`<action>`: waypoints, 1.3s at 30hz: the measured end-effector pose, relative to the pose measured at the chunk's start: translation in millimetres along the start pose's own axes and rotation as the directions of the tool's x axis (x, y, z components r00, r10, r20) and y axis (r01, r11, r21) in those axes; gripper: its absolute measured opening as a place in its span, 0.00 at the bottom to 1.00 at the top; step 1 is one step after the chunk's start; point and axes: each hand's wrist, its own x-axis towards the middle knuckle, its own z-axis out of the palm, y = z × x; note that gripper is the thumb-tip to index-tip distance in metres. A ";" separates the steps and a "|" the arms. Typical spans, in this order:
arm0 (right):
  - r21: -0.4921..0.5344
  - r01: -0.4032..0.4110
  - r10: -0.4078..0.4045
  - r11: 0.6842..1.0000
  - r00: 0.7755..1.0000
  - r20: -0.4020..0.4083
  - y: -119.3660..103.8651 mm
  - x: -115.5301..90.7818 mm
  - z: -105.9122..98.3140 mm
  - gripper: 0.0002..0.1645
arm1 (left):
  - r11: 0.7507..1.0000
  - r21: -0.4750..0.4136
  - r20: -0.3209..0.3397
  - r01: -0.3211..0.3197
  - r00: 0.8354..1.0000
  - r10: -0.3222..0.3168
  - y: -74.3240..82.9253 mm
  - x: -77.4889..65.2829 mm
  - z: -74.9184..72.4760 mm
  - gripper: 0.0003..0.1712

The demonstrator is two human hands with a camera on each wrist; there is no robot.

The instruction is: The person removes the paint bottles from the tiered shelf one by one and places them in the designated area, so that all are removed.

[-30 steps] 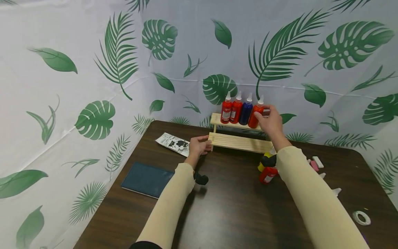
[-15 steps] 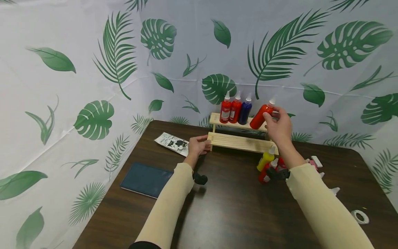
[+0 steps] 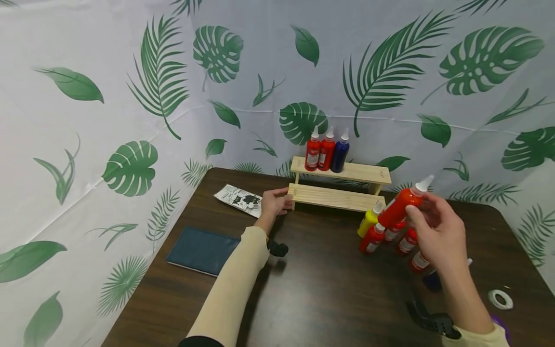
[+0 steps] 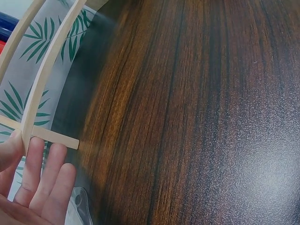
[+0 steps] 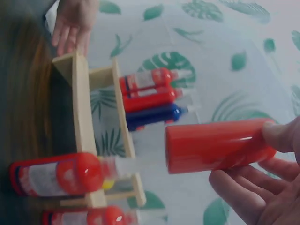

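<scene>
Nearest you, the dark wooden desk [image 3: 321, 299] runs out under your arms, a white ring [image 3: 492, 298] lying flat at its right side; your right hand [image 3: 442, 233] holds a red bottle [image 3: 401, 206] in the air, fingers and thumb clamped on its upper part near the white nozzle cap, the bottle tilted with its nozzle up to the right and its base toward the left; on the desk below stand several more red bottles [image 3: 371, 239], a dark blue bottle [image 3: 432, 281] partly hidden by your hand, and, just beside the rack, a yellow bottle [image 3: 368, 222]; across to the left lies a dark blue notebook [image 3: 203, 250]; farther on, your left hand [image 3: 274, 204] grips the left end of the two-tier wooden rack [image 3: 334, 196], its thumb and fingers on opposite sides of the lower board's edge; a printed white packet [image 3: 239, 200] lies flat just left of that hand; on the rack's upper tier, toward the left, two red bottles [image 3: 312, 153] stand upright beside a blue bottle [image 3: 340, 155]; behind everything hangs a white cloth printed with green leaves [image 3: 234, 58].
</scene>
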 end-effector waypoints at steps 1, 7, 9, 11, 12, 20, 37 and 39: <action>-0.019 -0.023 0.023 1.000 1.000 -0.011 4.3 -5.3 -2.5 0.32 | 1.000 0.001 -0.002 0.002 1.000 -0.002 0.2 0.5 0.3 0.17; -0.065 -0.053 0.049 0.997 0.997 -0.063 37.7 -26.3 -3.4 0.33 | 1.000 0.002 -0.003 0.017 1.000 -0.017 -1.2 3.9 1.5 0.17; -0.075 -0.024 0.020 0.997 0.998 -0.054 51.4 -28.6 1.8 0.33 | 1.000 0.004 -0.007 0.023 1.000 -0.023 -2.4 4.7 1.6 0.17; -0.077 0.003 -0.007 0.997 0.999 -0.046 64.5 -29.3 10.8 0.32 | 1.000 0.003 -0.011 0.026 1.000 -0.026 -3.6 5.3 0.7 0.16; -0.081 0.012 -0.016 0.997 0.999 -0.048 70.7 -29.3 16.0 0.31 | 1.000 0.003 -0.013 0.029 1.000 -0.029 -4.0 5.6 0.5 0.16; -0.113 -0.039 0.034 0.993 0.998 -0.049 102.2 -27.6 48.4 0.28 | 1.000 0.004 -0.010 0.028 1.000 -0.028 -2.6 5.2 0.8 0.17; -0.079 -0.141 0.143 0.987 0.990 0.011 114.2 -28.0 65.2 0.32 | 0.999 0.001 -0.020 0.035 0.999 -0.035 1.3 1.2 1.4 0.16; -0.080 -0.137 0.138 0.987 0.990 0.008 113.8 -27.8 64.3 0.32 | 0.999 0.002 -0.022 0.036 0.999 -0.036 1.3 1.7 2.0 0.16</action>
